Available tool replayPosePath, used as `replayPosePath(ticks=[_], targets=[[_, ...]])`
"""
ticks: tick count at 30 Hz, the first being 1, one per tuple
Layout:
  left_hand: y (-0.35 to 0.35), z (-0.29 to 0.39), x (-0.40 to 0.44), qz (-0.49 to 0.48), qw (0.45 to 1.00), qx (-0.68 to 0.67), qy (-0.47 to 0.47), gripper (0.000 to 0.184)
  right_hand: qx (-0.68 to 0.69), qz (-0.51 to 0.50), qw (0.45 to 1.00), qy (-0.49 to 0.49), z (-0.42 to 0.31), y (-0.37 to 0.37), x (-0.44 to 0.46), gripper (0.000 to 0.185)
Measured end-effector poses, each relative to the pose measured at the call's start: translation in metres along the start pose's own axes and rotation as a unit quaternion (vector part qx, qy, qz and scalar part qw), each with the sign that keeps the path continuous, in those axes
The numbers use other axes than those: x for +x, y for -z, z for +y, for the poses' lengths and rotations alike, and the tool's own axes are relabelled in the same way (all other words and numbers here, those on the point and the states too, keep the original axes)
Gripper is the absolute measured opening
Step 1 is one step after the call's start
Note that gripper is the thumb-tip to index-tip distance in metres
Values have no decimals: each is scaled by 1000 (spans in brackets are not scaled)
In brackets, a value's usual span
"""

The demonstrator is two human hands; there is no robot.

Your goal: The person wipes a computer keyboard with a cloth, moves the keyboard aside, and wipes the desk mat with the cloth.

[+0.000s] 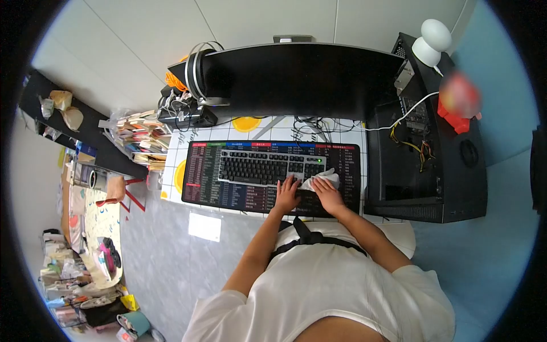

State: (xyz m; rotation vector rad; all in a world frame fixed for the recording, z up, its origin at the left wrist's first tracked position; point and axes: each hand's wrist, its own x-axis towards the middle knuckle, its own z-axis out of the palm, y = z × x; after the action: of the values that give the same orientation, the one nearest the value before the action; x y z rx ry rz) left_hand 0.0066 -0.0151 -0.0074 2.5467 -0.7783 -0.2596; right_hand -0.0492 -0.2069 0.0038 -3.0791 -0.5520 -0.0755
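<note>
A black keyboard with a silver-grey frame (250,166) lies on a dark printed desk mat (199,191). My left hand (286,196) rests with fingers apart at the keyboard's front edge, right of its middle. Beside it, my right hand (329,195) presses down on a crumpled white tissue (329,176) at the keyboard's right end, over the number pad. Part of the tissue is hidden under my fingers. A small green light shows near the keyboard's upper right corner.
A wide curved monitor (302,80) stands behind the keyboard, headphones (196,74) hanging at its left. To the right is a black computer case (421,165) bearing a white camera (431,43) and a red figure (456,105). Loose cables (313,126) lie beneath the monitor; papers (142,134) are stacked left.
</note>
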Motion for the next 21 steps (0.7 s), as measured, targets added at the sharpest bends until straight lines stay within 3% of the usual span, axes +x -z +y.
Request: replayPosePath(ticks=[5,9,14,17,19,21], targets=[[0,5,-4,-6,1000,11,3,70,39,-49,998,-24,-7,7,-3,47],[2,6,-6,4,1000,17,-11,72,-31,-28,999,4,-5,2,-6,51],[3,7,-6,-19,999,42,0,73,17,25,999,-16,-10,2,-2,49],[2,7,-3,-27,998,49,3,78,25,13,999,-16,-12,-2,-6,47],[-2,7,-2,-22,998,51,7,77,1,-73,997,4,-10,6,-5,46],[-2,7,-2,-14,998,55,11,76,25,-42,999,4,-8,6,-4,46]])
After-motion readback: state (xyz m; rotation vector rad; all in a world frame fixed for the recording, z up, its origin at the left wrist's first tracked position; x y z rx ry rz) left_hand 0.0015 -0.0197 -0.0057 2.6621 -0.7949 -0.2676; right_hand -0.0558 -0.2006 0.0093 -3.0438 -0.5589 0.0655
